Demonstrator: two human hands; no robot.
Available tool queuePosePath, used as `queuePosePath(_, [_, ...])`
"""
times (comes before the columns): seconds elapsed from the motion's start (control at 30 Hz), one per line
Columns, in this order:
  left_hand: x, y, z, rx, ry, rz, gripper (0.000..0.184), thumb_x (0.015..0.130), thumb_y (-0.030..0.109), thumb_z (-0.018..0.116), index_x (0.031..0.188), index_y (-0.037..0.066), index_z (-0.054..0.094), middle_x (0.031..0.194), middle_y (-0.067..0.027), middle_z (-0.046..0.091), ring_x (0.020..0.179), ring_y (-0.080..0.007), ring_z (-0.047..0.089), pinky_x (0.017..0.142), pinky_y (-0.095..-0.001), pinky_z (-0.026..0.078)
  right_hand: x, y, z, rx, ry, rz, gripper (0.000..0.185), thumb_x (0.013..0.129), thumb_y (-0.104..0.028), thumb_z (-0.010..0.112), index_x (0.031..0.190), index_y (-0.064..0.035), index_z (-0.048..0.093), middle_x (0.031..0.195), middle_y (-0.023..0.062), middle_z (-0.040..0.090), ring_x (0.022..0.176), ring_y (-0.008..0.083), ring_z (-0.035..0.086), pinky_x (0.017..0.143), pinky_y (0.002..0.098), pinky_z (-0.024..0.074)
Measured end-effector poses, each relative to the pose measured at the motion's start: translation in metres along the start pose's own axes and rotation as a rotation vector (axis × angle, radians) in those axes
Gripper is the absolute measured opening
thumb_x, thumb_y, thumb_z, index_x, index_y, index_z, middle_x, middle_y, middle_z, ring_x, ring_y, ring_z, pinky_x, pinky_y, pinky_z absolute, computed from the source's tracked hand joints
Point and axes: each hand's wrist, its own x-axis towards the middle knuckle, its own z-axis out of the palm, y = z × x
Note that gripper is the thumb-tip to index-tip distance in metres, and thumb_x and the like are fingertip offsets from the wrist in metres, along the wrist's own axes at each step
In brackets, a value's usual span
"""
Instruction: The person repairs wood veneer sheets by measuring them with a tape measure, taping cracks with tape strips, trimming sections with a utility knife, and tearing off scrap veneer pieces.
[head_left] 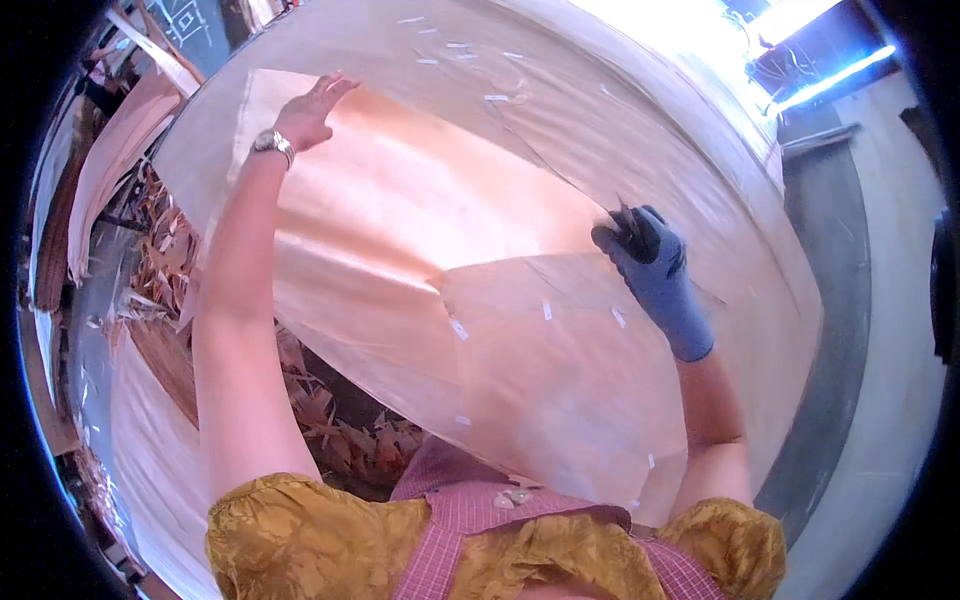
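Bare and wearing a metal watch, my left hand lies with its fingers spread on the upper left part of a pale, thin sheet. A blue glove with dark fingers covers my right hand, which is closed at the sheet's right end. Something small and pointed sticks up from the gloved fingers, too small to name. Under the sheet spreads a larger pale surface of similar sheets, with small white tape pieces on it.
Below left, brown scraps lie in a heap on the floor. More pale sheets hang or lean at the far left. A bright tube light shines at the upper right. A grey strip runs along the right.
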Motion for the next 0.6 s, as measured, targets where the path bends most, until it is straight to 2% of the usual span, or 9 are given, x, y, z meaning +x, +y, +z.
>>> queuePosePath(0.03, [0.006, 0.005, -0.007, 0.003, 0.064, 0.150, 0.067, 0.072, 0.006, 0.072, 0.133, 0.023, 0.050, 0.152, -0.0048, 0.036, 0.112, -0.0310, 0.060, 0.089, -0.0449, 0.052, -0.006, 0.011, -0.002, 0.036, 0.020, -0.008, 0.026, 0.085, -0.020, 0.075, 0.097, 0.0016, 0.066, 0.078, 0.0092, 0.059, 0.066, 0.0164, 0.057, 0.062, 0.0314, 0.0459])
queuePosePath(0.07, [0.019, 0.011, -0.016, -0.053, 0.000, 0.129, 0.037, 0.072, 0.011, 0.074, 0.107, 0.011, 0.061, 0.135, -0.0071, 0.055, 0.101, -0.0322, 0.063, 0.083, -0.0436, 0.053, -0.012, 0.030, 0.000, 0.074, 0.039, -0.015, 0.026, 0.086, -0.020, 0.075, 0.097, 0.0020, 0.066, 0.079, 0.0077, 0.059, 0.066, 0.0141, 0.056, 0.062, 0.0298, 0.0456])
queuePosePath(0.17, [0.044, 0.050, -0.047, 0.004, -0.054, -0.005, 0.027, 0.074, 0.014, 0.074, 0.098, 0.007, 0.061, 0.109, -0.0111, 0.067, 0.094, -0.0348, 0.064, 0.082, -0.0443, 0.051, -0.033, 0.086, 0.014, 0.333, 0.060, 0.040, 0.025, 0.087, -0.021, 0.075, 0.096, 0.0016, 0.066, 0.075, -0.0005, 0.057, 0.067, 0.0066, 0.050, 0.062, 0.0241, 0.0435])
queuePosePath(0.2, [0.049, 0.065, -0.059, 0.048, 0.034, 0.067, 0.027, 0.076, 0.016, 0.073, 0.096, 0.005, 0.061, 0.092, -0.0138, 0.069, 0.094, -0.0351, 0.064, 0.080, -0.0447, 0.051, -0.045, 0.090, 0.019, 0.400, 0.044, 0.097, 0.025, 0.087, -0.021, 0.075, 0.094, 0.0010, 0.067, 0.073, -0.0020, 0.056, 0.066, 0.0059, 0.050, 0.061, 0.0239, 0.0427])
queuePosePath(0.27, [0.068, 0.091, -0.079, 0.071, 0.073, 0.156, 0.025, 0.076, 0.016, 0.073, 0.095, 0.005, 0.060, 0.093, -0.0135, 0.069, 0.093, -0.0348, 0.064, 0.079, -0.0445, 0.051, -0.068, 0.094, 0.024, 0.425, -0.018, 0.275, 0.023, 0.087, -0.023, 0.076, 0.087, -0.0020, 0.066, 0.066, -0.0053, 0.052, 0.060, 0.0041, 0.046, 0.055, 0.0235, 0.0386])
queuePosePath(0.3, [0.080, 0.107, -0.085, 0.084, 0.094, 0.201, 0.024, 0.076, 0.016, 0.073, 0.094, 0.005, 0.060, 0.093, -0.0134, 0.069, 0.092, -0.0347, 0.065, 0.079, -0.0444, 0.051, -0.079, 0.107, 0.032, 0.442, -0.029, 0.265, 0.023, 0.087, -0.023, 0.076, 0.084, -0.0028, 0.066, 0.065, -0.0057, 0.052, 0.056, 0.0032, 0.043, 0.050, 0.0233, 0.0348])
queuePosePath(0.4, [0.105, 0.167, -0.098, 0.104, 0.161, 0.318, 0.017, 0.080, 0.015, 0.063, 0.093, 0.007, 0.057, 0.086, -0.0147, 0.065, 0.090, -0.0340, 0.062, 0.079, -0.0453, 0.049, -0.120, 0.108, 0.030, 0.616, -0.172, 0.427, 0.022, 0.088, -0.026, 0.074, 0.088, -0.0046, 0.068, 0.064, -0.0053, 0.053, 0.054, 0.0047, 0.046, 0.048, 0.0232, 0.0359])
queuePosePath(0.5, [0.137, 0.251, -0.112, 0.149, 0.094, 0.358, 0.014, 0.081, 0.014, 0.063, 0.092, 0.008, 0.056, 0.091, -0.0128, 0.065, 0.092, -0.0325, 0.063, 0.079, -0.0445, 0.050, -0.166, 0.107, 0.032, 0.854, -0.234, 0.525, 0.023, 0.090, -0.027, 0.071, 0.096, -0.0055, 0.070, 0.065, -0.0040, 0.057, 0.053, 0.0049, 0.049, 0.048, 0.0220, 0.0374])
queuePosePath(0.6, [0.173, 0.341, -0.100, 0.151, 0.429, 0.760, 0.011, 0.083, 0.012, 0.061, 0.092, 0.008, 0.055, 0.096, -0.0108, 0.064, 0.089, -0.0312, 0.064, 0.078, -0.0440, 0.051, -0.204, 0.093, 0.048, 1.125, -0.212, 0.588, 0.032, 0.092, -0.038, 0.066, 0.106, -0.0096, 0.066, 0.071, -0.0004, 0.063, 0.051, 0.0050, 0.050, 0.044, 0.0201, 0.0360])
